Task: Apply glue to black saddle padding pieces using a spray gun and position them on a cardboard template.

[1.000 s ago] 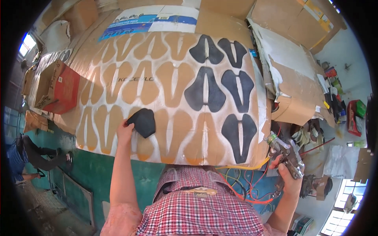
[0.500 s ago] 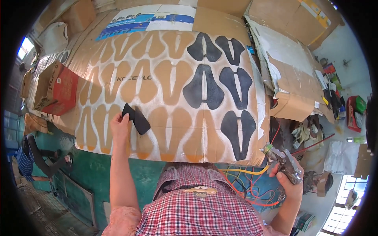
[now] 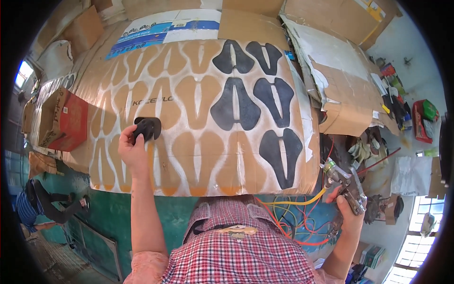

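Note:
My left hand pinches a folded black cut-out piece between thumb and fingers, over the left-middle part of a large cardboard sheet. In my right hand is a metal spray gun, held beyond the sheet's near right corner. A yellow hose runs up to the gun. Several flat black pieces, each with a slot down its middle, lie in rows on the right part of the sheet; the nearest slotted black piece is beside its right edge. Bare brown outlines of that shape, edged in whitish spray, cover the rest.
A red and brown carton stands at the sheet's left. More cardboard is stacked on the right. Tangled coloured hoses hang below the near edge. Another person in a striped top is low at the far left.
My left hand has moved left and slightly down, and the black piece has swung from hanging rightward to lying folded above the fingers. My right hand still grips the spray gun.

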